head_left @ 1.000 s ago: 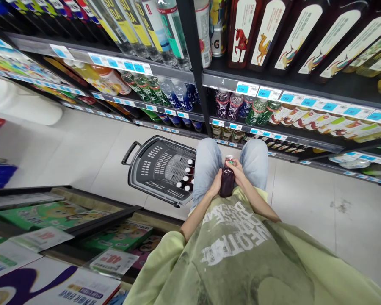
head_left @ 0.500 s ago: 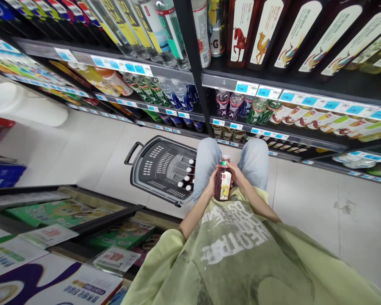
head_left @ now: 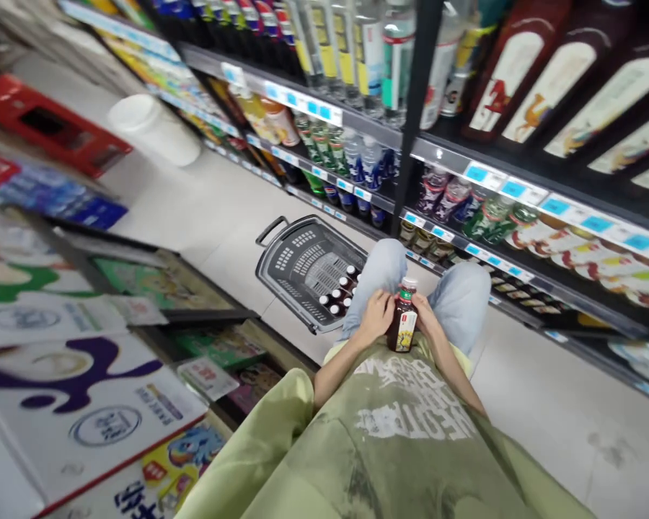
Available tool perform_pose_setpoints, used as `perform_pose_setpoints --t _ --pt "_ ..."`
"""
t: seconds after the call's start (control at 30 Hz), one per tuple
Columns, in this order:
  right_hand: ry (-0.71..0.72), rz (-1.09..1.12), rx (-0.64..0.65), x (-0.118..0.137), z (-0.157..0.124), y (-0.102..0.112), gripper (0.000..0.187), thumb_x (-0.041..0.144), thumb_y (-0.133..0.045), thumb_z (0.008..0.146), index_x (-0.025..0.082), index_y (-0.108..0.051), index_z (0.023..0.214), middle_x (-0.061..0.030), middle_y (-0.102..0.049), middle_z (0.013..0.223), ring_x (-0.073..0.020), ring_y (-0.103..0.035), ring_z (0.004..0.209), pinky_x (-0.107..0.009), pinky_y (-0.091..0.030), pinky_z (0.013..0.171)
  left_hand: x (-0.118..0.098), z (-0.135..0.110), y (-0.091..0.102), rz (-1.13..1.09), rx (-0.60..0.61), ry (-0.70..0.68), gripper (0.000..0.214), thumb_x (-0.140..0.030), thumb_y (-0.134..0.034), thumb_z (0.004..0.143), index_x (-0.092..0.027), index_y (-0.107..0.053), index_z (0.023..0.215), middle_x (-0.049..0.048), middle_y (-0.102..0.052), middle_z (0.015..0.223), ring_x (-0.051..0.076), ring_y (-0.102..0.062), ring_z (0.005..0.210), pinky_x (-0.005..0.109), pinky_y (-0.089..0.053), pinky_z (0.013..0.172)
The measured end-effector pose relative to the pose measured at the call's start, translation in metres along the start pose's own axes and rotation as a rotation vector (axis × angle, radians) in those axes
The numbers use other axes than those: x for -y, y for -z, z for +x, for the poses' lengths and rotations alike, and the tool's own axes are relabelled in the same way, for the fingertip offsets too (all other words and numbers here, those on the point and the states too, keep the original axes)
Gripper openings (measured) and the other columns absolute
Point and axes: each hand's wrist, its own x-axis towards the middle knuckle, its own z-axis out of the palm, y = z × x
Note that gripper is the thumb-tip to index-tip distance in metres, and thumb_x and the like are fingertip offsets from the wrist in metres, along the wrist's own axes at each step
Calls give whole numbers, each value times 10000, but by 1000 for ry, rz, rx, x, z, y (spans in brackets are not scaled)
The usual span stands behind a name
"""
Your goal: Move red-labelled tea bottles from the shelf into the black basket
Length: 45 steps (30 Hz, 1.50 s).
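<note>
A bottle of dark red drink, with a white cap, green neck band and pale label, stands upright against the hem of my shirt. My right hand grips it along its right side, near the shoulder. On its other side, my left hand has its fingers curled against the bottle; its fingertips are partly hidden. Left of my knees, a grey shopping basket rests on the floor. Several dark white-capped bottles are grouped at its near right end, partly covered by my leg.
Drink shelves run along the front, close to my knees. Stacked boxes fill a display at my left. A white bin and a red crate-like object are farther off on the tiled floor.
The view has swung left, so everything sits farther right. My left hand has shifted up the bottle's side, its fingers more bunched. The bottle stays between my hands.
</note>
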Motion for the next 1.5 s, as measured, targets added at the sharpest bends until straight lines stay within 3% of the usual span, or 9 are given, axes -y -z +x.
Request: perform_pose_setpoints --t 0.2,0.4,0.53,0.7,0.77,0.9,1.1,1.27,1.5 --pt "-15 -318 137 -3 1 -13 572 665 -823 762 272 -745 1170 -66 -764 1189 -313 -676 1207 -463 -540 1086 -38 4 34 89 -29 -201 389 -517 -690 916 -243 -723 1190 63 -655 998 246 -587 860 363 -452 926" --pt "25 -736 420 17 -5 -31 808 408 -934 674 244 -611 1395 -69 -695 1329 -285 -662 1178 -426 -513 1103 -41 19 54 191 -36 -141 398 -637 -759 808 -243 -754 864 57 -656 735 268 -618 746 331 -418 805" --pt "58 -889 463 24 -9 -48 674 411 -893 725 229 -643 1324 -67 -727 1206 -289 -669 1091 -447 -527 1060 -44 15 69 335 -52 -99 395 -619 -764 775 -265 -651 638 26 -556 532 253 -608 626 309 -393 683" --pt "159 -893 537 53 -2 -70 410 408 -799 847 265 -733 1225 -68 -724 1277 -304 -653 1197 -444 -497 1101 -58 -1 87 457 -126 -75 257 -443 -701 815 -250 -676 647 47 -626 562 242 -634 619 314 -381 648" --pt "255 -927 437 79 10 -76 328 421 -747 902 264 -752 1190 -80 -735 1242 -286 -681 1128 -415 -537 1014 -66 -8 99 479 -184 -76 264 -443 -672 847 -243 -688 675 56 -667 608 235 -640 617 319 -379 644" --pt "638 -1023 11 154 51 -83 328 487 -702 929 207 -731 1097 -112 -742 1100 -259 -699 982 -400 -562 886 -81 -15 135 528 -405 -76 282 -459 -598 919 -241 -704 775 49 -722 709 223 -666 666 315 -402 670" --pt "1166 -1610 -370 276 120 -100 526 539 -647 940 140 -679 1282 -197 -670 1308 -362 -576 1222 -563 -425 1058 -75 5 187 803 -602 -9 327 -482 -509 1014 -218 -696 966 111 -760 923 286 -714 882 334 -437 750" --pt "968 -2020 -427 323 159 -110 506 391 -729 903 93 -714 1312 -266 -708 1210 -409 -582 1170 -548 -384 971 -27 43 222 1008 -502 103 389 -485 -456 1062 -174 -664 1168 185 -722 1102 351 -703 1039 348 -442 778" --pt "714 -2180 -690 330 172 -118 522 499 -818 853 225 -767 1294 -238 -766 989 -354 -676 851 -423 -334 694 66 75 261 1013 -408 367 464 -438 -444 1080 -119 -539 1403 221 -649 1293 348 -679 1133 377 -490 895"
